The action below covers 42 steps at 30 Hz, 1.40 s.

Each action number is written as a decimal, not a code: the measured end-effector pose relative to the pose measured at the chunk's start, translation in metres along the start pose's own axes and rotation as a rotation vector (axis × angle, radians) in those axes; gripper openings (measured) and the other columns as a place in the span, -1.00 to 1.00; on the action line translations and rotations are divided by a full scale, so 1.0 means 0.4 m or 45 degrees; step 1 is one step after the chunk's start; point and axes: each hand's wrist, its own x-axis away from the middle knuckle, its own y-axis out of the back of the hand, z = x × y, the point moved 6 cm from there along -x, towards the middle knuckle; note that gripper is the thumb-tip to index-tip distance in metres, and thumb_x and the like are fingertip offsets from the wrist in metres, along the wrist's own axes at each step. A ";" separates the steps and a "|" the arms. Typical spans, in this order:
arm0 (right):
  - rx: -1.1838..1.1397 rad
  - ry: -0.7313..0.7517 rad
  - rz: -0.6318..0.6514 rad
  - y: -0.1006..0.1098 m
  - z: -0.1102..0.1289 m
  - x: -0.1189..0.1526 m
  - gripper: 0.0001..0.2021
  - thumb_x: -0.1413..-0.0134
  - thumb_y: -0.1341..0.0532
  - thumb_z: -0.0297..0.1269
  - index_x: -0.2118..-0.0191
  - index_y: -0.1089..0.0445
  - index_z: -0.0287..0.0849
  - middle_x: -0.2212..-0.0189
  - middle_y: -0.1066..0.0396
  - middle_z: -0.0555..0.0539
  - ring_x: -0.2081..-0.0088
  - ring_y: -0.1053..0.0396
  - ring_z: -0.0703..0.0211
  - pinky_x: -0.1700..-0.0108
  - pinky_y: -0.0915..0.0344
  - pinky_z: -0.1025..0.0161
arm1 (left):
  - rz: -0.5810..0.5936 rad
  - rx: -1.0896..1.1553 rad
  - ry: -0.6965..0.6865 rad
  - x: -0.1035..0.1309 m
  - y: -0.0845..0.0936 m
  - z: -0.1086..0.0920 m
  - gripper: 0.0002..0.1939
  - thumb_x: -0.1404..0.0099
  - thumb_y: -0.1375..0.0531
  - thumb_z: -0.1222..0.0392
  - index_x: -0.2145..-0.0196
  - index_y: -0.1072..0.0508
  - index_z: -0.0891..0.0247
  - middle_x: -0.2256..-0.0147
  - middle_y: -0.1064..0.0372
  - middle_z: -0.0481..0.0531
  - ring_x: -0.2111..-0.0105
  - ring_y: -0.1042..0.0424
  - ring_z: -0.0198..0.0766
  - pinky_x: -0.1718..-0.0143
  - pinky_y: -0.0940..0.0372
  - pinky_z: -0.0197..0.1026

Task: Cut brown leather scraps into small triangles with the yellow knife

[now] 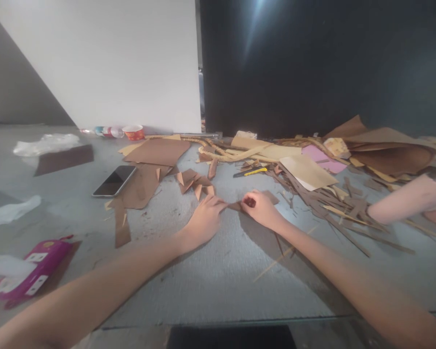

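Observation:
A small strip of brown paper (235, 206) lies low over the table between my two hands, and its free end shows beyond the right one. My left hand (204, 219) has its fingers together, with the tips closed on the strip's left end. On the other side, my right hand (260, 209) is curled, thumb and forefinger forming a ring, and grips the same strip. Just beyond my left hand sits a cluster of folded brown paper pieces (194, 183). A yellow and black utility knife (250, 172) rests farther back.
A phone (114, 181) lies on brown paper sheets at left. Nearer is a purple tissue pack (34, 269). Paper strips (321, 203) and a tan sheet (307, 170) spread over the right side. Another person's forearm (407, 198) reaches in there. A red paper cup (133, 132) stands behind.

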 end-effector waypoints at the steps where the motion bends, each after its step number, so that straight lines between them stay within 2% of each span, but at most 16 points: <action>1: -0.001 0.001 0.000 -0.001 0.000 0.000 -0.90 -0.23 -0.31 -0.40 0.35 -0.49 -0.13 0.34 -0.41 -0.03 0.38 -0.39 0.17 0.27 -0.28 0.24 | -0.002 0.022 0.006 -0.001 0.000 0.002 -0.45 -0.28 -0.05 0.62 -0.06 -0.60 0.24 0.02 -0.53 0.14 -0.07 -0.43 -0.04 -0.20 -0.42 0.10; 8: 0.001 0.009 0.014 -0.006 0.003 0.001 -0.90 -0.26 -0.29 -0.39 0.33 -0.46 -0.14 0.32 -0.37 -0.02 0.37 -0.37 0.18 0.26 -0.28 0.24 | 0.037 0.047 0.045 -0.005 -0.003 0.004 -0.47 -0.23 -0.04 0.62 -0.02 -0.57 0.31 0.03 -0.53 0.18 -0.11 -0.40 -0.02 -0.23 -0.41 0.10; 11: 0.000 0.016 0.020 -0.008 0.002 0.000 -0.90 -0.26 -0.28 -0.39 0.32 -0.45 -0.13 0.33 -0.35 -0.01 0.39 -0.36 0.18 0.28 -0.27 0.24 | 0.056 -0.017 0.015 -0.003 -0.002 -0.005 -0.38 -0.24 -0.04 0.61 -0.18 -0.51 0.29 -0.06 -0.48 0.20 -0.14 -0.36 0.00 -0.27 -0.38 0.14; 14: 0.000 0.023 0.012 -0.010 -0.002 0.000 -0.90 -0.26 -0.27 -0.37 0.32 -0.43 -0.12 0.34 -0.34 0.00 0.39 -0.35 0.18 0.28 -0.28 0.24 | 0.101 -0.101 -0.053 0.001 -0.005 -0.018 -0.28 -0.24 -0.06 0.59 -0.29 -0.45 0.18 -0.12 -0.42 0.19 -0.17 -0.33 0.02 -0.28 -0.36 0.20; 19: 0.004 0.033 0.007 -0.013 -0.005 0.000 -0.90 -0.26 -0.27 -0.37 0.33 -0.42 -0.12 0.35 -0.34 0.00 0.40 -0.35 0.17 0.29 -0.28 0.24 | 0.138 -0.188 -0.115 0.004 -0.007 -0.026 -0.33 -0.28 -0.09 0.56 -0.28 -0.48 0.18 -0.12 -0.37 0.23 -0.21 -0.29 0.07 -0.28 -0.35 0.22; 25: 0.033 0.031 0.014 -0.010 0.001 -0.002 -0.89 -0.25 -0.28 -0.40 0.34 -0.41 -0.12 0.37 -0.34 0.01 0.41 -0.35 0.19 0.29 -0.25 0.24 | 0.235 -0.292 -0.075 -0.003 -0.011 -0.028 -0.39 -0.33 -0.11 0.51 -0.29 -0.49 0.29 -0.08 -0.38 0.28 -0.20 -0.28 0.13 -0.22 -0.36 0.19; 28: 0.046 0.044 0.018 -0.008 0.007 -0.003 -0.88 -0.25 -0.29 -0.40 0.34 -0.43 -0.13 0.36 -0.35 0.00 0.40 -0.34 0.19 0.28 -0.25 0.25 | 0.245 -0.320 -0.066 0.000 -0.008 -0.032 -0.48 -0.39 -0.10 0.47 -0.24 -0.52 0.35 -0.03 -0.41 0.31 -0.20 -0.29 0.16 -0.19 -0.37 0.19; 32: 0.048 0.049 0.023 -0.007 0.012 -0.002 -0.89 -0.27 -0.29 -0.41 0.33 -0.44 -0.14 0.34 -0.37 -0.02 0.38 -0.35 0.19 0.27 -0.25 0.25 | 0.167 -0.377 -0.047 0.019 0.004 -0.031 -0.59 -0.37 -0.11 0.46 -0.11 -0.57 0.42 0.02 -0.44 0.36 -0.16 -0.30 0.20 -0.16 -0.38 0.24; 36: 0.053 0.059 0.028 -0.007 0.015 -0.002 -0.88 -0.26 -0.29 -0.41 0.33 -0.43 -0.14 0.34 -0.38 -0.03 0.36 -0.35 0.17 0.26 -0.25 0.25 | 0.085 -0.400 -0.015 0.031 0.016 -0.031 -0.67 -0.34 -0.11 0.49 0.05 -0.60 0.36 -0.03 -0.44 0.33 -0.14 -0.33 0.17 -0.16 -0.40 0.21; 39: 0.062 0.065 0.008 -0.006 0.015 -0.003 -0.87 -0.27 -0.29 -0.40 0.34 -0.42 -0.14 0.36 -0.36 -0.02 0.36 -0.35 0.16 0.27 -0.24 0.26 | 0.074 -0.360 -0.044 0.021 0.020 -0.048 -0.53 -0.36 -0.07 0.52 -0.12 -0.54 0.30 -0.08 -0.42 0.28 -0.18 -0.33 0.11 -0.19 -0.40 0.17; 42: 0.065 0.071 -0.010 -0.006 0.014 -0.002 -0.85 -0.26 -0.31 -0.35 0.36 -0.40 -0.13 0.37 -0.34 0.00 0.38 -0.33 0.17 0.27 -0.23 0.25 | 0.146 -0.308 -0.128 0.009 0.012 -0.069 -0.42 -0.41 -0.05 0.50 -0.32 -0.40 0.24 -0.17 -0.36 0.26 -0.24 -0.30 0.07 -0.23 -0.39 0.15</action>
